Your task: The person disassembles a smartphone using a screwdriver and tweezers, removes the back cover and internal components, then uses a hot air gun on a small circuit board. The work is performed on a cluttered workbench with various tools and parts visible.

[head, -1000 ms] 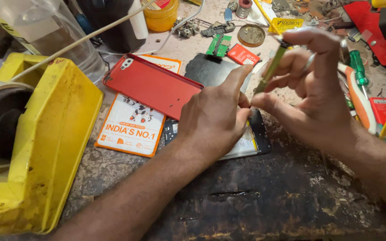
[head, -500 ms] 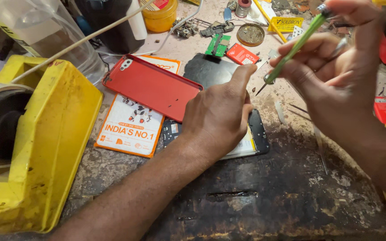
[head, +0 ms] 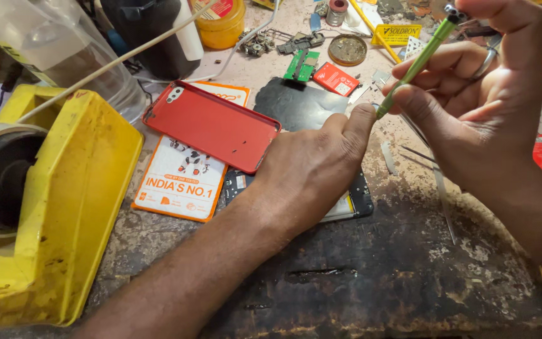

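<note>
Item: opened phone (head: pixel 352 204), lying flat on the worn bench (head: pixel 359 289), mostly hidden under the left hand (head: pixel 312 172), which presses it down, fingers loosely curled. Red back cover (head: pixel 211 124) already off, resting to the left on an orange card (head: pixel 180 188). Right hand (head: pixel 484 107) pinches a green screwdriver (head: pixel 416 63), tip raised just beside the left fingertips. Reassembly not yet done.
</note>
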